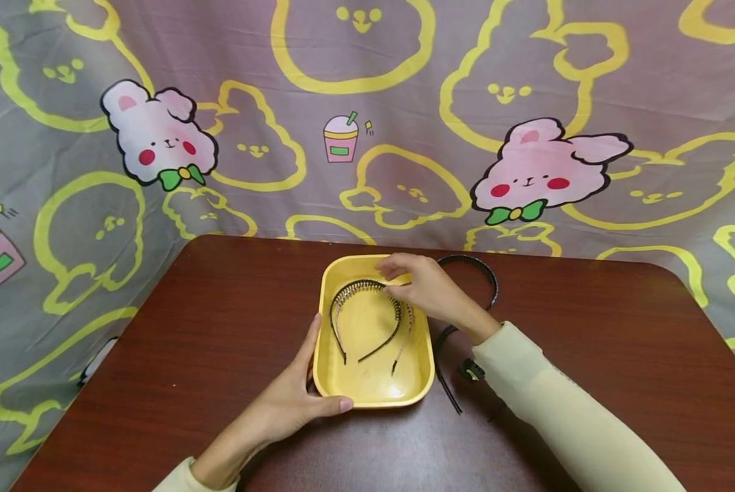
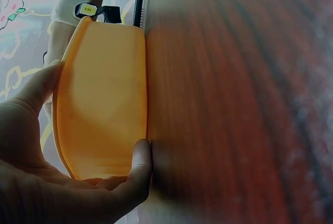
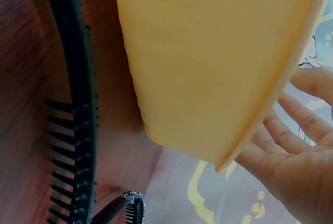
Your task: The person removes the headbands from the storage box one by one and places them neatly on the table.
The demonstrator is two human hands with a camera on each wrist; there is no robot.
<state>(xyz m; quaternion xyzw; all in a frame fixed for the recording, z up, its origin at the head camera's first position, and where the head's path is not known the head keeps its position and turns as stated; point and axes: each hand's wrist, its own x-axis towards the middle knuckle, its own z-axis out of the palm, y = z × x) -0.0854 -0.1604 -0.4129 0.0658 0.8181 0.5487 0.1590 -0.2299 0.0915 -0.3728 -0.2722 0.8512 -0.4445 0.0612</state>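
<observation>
A yellow plastic tub [image 1: 373, 391] stands on the table. My left hand [image 1: 284, 400] holds its near left corner, thumb on the near rim and fingers along the left side; in the left wrist view, the hand [image 2: 31, 177] wraps the tub's end [image 2: 104, 104]. Inside lie a black toothed headband [image 1: 382, 345] and a pinkish patterned headband [image 1: 402, 342], their arches overlapping toward the far end. My right hand [image 1: 425, 283] is over the far right rim, fingertips close above the arches. Loosely spread fingers [image 3: 286, 130] show past the rim in the right wrist view.
More black toothed headbands [image 1: 495, 280] lie on the table right of the tub, under and beside the right forearm. A small black wrist device [image 1: 472, 370] is at the right sleeve. A patterned curtain [image 1: 404, 102] hangs behind the brown table [image 1: 232, 307].
</observation>
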